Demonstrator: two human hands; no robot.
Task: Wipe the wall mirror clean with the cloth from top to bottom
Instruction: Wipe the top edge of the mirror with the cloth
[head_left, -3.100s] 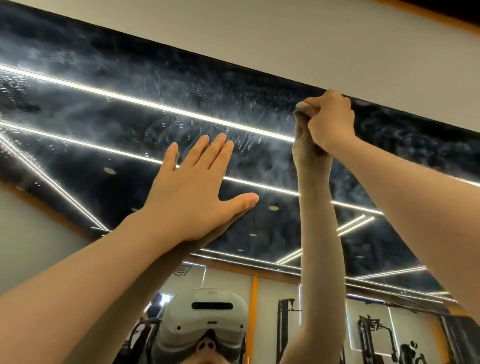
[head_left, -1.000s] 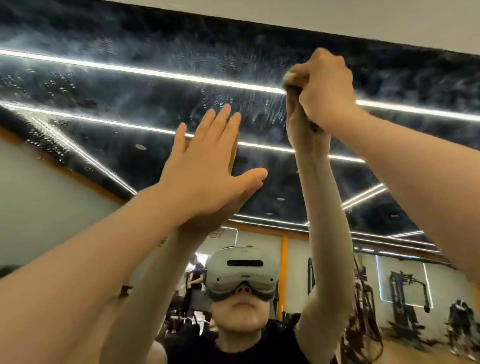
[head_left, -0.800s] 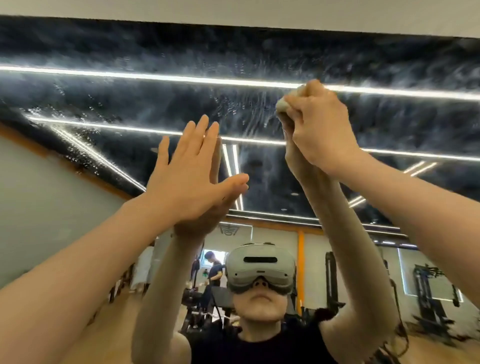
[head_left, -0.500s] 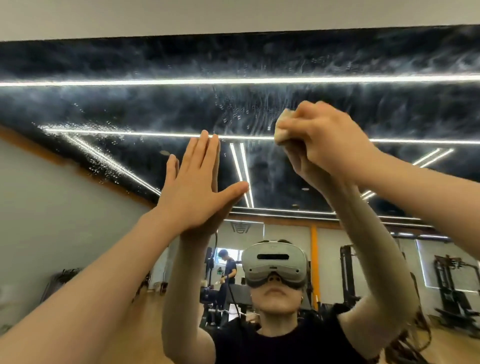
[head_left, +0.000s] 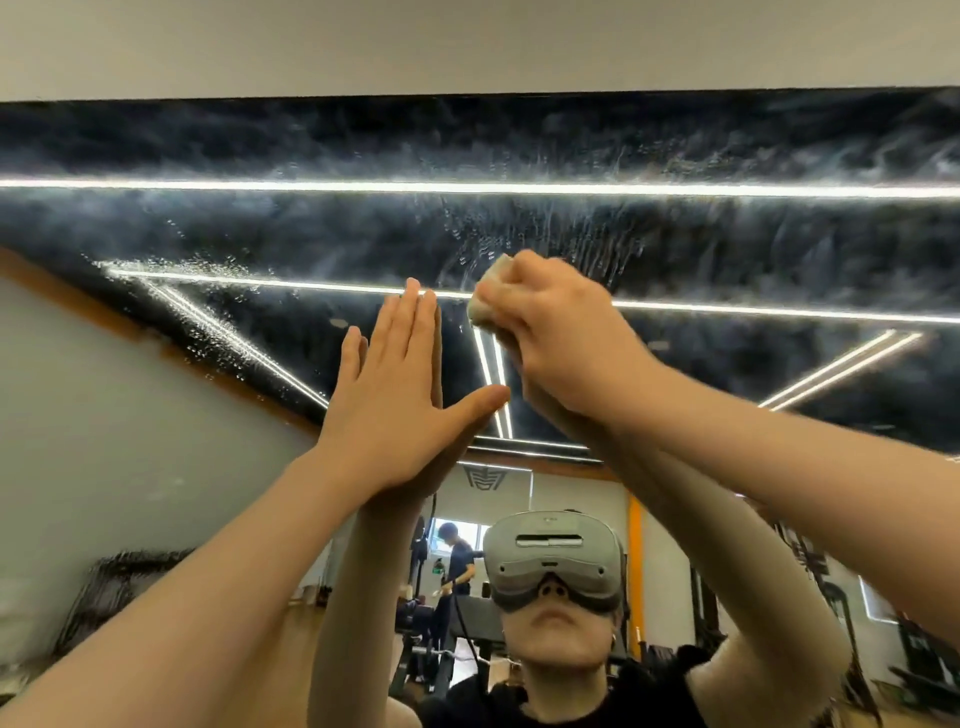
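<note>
The right hand (head_left: 558, 338) has its fingers curled tight round a small pale wadded cloth (head_left: 491, 293), pressing it on the big streaky wall mirror (head_left: 208, 234) high up. Cloth looks soft and squishy (probably damp), so bunching works. The left hand (head_left: 400, 395) lies flat on the glass, fingers straight.

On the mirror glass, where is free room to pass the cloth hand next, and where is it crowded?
Free: glass right of the right hand, and left of the left hand. Crowded: the cloth nearly meets the left fingertips on the wall mirror.
</note>
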